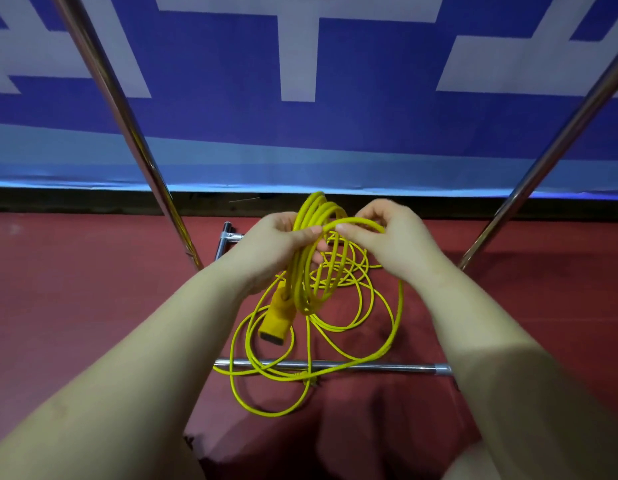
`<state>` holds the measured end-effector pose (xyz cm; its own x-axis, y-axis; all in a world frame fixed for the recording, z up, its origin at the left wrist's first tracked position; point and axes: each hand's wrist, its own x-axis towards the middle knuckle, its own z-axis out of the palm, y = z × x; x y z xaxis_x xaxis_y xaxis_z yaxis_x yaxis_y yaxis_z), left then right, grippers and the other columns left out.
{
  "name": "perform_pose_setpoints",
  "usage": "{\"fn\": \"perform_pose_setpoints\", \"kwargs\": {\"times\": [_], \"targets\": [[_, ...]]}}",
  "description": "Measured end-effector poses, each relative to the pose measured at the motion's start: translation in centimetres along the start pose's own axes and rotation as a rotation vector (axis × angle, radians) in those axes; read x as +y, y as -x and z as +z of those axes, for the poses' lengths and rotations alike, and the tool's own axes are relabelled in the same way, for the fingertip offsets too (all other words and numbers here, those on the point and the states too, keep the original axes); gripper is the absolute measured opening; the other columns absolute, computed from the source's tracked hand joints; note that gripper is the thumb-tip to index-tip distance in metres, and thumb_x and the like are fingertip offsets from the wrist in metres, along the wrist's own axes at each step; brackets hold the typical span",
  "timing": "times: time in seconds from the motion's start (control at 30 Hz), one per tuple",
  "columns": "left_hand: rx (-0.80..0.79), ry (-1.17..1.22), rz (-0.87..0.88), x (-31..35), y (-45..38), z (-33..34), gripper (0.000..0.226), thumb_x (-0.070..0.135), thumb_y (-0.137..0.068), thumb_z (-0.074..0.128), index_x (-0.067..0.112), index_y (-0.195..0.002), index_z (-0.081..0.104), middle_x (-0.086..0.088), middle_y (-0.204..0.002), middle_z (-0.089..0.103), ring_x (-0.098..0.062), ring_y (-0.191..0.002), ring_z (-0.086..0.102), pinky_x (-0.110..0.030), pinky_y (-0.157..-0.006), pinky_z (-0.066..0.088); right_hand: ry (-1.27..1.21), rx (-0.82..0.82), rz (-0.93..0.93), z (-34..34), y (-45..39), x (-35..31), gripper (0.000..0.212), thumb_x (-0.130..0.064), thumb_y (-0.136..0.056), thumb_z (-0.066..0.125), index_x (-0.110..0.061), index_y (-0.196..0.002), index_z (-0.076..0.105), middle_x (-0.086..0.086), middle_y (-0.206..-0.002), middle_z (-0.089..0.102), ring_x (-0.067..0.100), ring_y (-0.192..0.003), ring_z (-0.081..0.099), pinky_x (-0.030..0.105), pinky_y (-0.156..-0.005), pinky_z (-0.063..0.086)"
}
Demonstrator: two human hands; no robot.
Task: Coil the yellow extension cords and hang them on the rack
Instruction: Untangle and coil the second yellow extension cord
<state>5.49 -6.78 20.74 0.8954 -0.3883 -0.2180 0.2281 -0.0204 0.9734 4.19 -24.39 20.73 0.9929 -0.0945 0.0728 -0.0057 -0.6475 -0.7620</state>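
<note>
Your left hand [278, 245] grips a bundle of loops of the yellow extension cord [309, 268], fingers curled round the gathered strands, with the coil standing up above your fist and hanging below it. The cord's yellow socket end [275, 318] dangles from the bottom of that bundle, just under your left wrist. Your right hand [387, 237] pinches a single strand of the same cord between thumb and fingertips, right beside your left thumb, so the strand arches over between the two hands. The rest of the cord lies in loose, tangled loops on the red floor [75, 306] below, some of them draped across the rack's lower chrome bar [370, 367]. Two slanted chrome poles [127, 133] of the rack rise on either side, in front of a blue and white banner [300, 64]
</note>
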Motion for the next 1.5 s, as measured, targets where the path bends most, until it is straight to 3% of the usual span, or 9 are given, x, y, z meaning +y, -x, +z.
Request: {"fn": "perform_pose_setpoints", "kwargs": {"times": [0.1,0.3,0.53,0.77,0.97,1.13,1.2,1.33,1.5], "targets": [[0.127,0.079,0.062,0.5,-0.2,-0.9,0.018,0.009,-0.097,0.047,0.010,-0.083,0.057,0.003,-0.059,0.064,-0.007,-0.049,0.058,-0.023,-0.053,0.052,-0.083,-0.136,0.112,-0.1,-0.1,0.6,0.031,-0.044,-0.091,0.051,-0.020,-0.072,0.057,-0.004,-0.063,0.058,0.014,-0.060,0.053,0.039,-0.069,0.048],[0.018,0.029,0.014,0.4,0.1,-0.7,0.013,0.009,-0.097,0.047,0.009,-0.087,0.056,-0.002,-0.067,0.067,-0.010,-0.054,0.063,-0.024,-0.050,0.053,-0.592,0.294,0.122,-1.2,-0.4,-0.3,0.017,-0.014,-0.081,0.072,-0.018,-0.070,0.059,-0.007,-0.061,0.056,-0.008,-0.047,0.049,0.007,-0.054,0.039],[-0.132,0.137,-0.064,0.2,0.8,-0.6,0.016,0.012,-0.095,0.047,0.004,-0.102,0.060,-0.008,-0.080,0.074,-0.016,-0.072,0.071,-0.032,-0.069,0.058,-0.341,0.071,-0.075,-1.9,-0.6,-0.5,0.018,-0.015,-0.077,0.075,-0.024,-0.070,0.061,-0.006,-0.067,0.060,0.001,-0.061,0.052,0.013,-0.062,0.042],[-0.155,0.147,-0.086,0.2,0.8,-0.2,0.018,0.009,-0.096,0.047,0.008,-0.098,0.064,-0.007,-0.079,0.073,-0.014,-0.068,0.070,-0.027,-0.067,0.058,-0.265,-0.077,-0.128,-1.1,0.0,-1.3,0.018,-0.016,-0.071,0.079,-0.024,-0.068,0.063,0.000,-0.070,0.064,0.009,-0.066,0.056,0.023,-0.066,0.045],[-0.216,-0.038,-0.101,0.2,0.8,-0.5,0.010,0.007,-0.094,0.051,0.008,-0.088,0.059,-0.003,-0.068,0.069,-0.014,-0.060,0.067,-0.027,-0.060,0.057,-0.175,-0.009,-0.145,-0.8,0.5,-0.9,0.023,-0.026,-0.066,0.083,-0.024,-0.072,0.061,-0.008,-0.064,0.061,-0.001,-0.055,0.053,0.014,-0.056,0.042],[-0.114,0.000,-0.018,0.4,0.7,-0.9,0.014,0.007,-0.096,0.048,0.006,-0.085,0.055,-0.002,-0.064,0.065,-0.012,-0.055,0.063,-0.024,-0.053,0.054,0.047,-0.152,0.078,-0.8,-0.4,1.2,0.048,-0.062,-0.082,0.051,-0.017,-0.068,0.059,-0.006,-0.063,0.060,0.014,-0.067,0.058,0.033,-0.072,0.047],[-0.081,0.019,-0.014,0.6,0.7,-1.3,0.015,0.007,-0.097,0.047,0.006,-0.084,0.055,-0.002,-0.063,0.065,-0.013,-0.054,0.064,-0.023,-0.052,0.053,-0.013,-0.155,0.127,-0.8,-0.4,1.4,0.045,-0.056,-0.089,0.046,-0.018,-0.067,0.057,-0.004,-0.064,0.059,0.013,-0.065,0.056,0.029,-0.069,0.045],[-0.107,0.023,-0.042,0.4,0.8,-1.0,0.013,0.007,-0.096,0.047,0.005,-0.088,0.056,-0.003,-0.067,0.069,-0.013,-0.059,0.067,-0.026,-0.057,0.057,-0.436,0.101,0.083,-1.1,-0.4,0.4,0.017,-0.026,-0.083,0.069,-0.021,-0.072,0.057,-0.007,-0.064,0.052,-0.001,-0.056,0.046,0.011,-0.056,0.037],[-0.142,0.052,-0.086,0.1,1.0,-0.7,0.014,0.011,-0.097,0.046,0.007,-0.096,0.059,-0.006,-0.077,0.073,-0.017,-0.069,0.070,-0.029,-0.063,0.058,-0.493,0.072,0.046,-1.6,-0.4,-0.2,0.019,-0.016,-0.077,0.074,-0.021,-0.070,0.058,-0.006,-0.066,0.055,0.003,-0.060,0.049,0.014,-0.060,0.040]]}}
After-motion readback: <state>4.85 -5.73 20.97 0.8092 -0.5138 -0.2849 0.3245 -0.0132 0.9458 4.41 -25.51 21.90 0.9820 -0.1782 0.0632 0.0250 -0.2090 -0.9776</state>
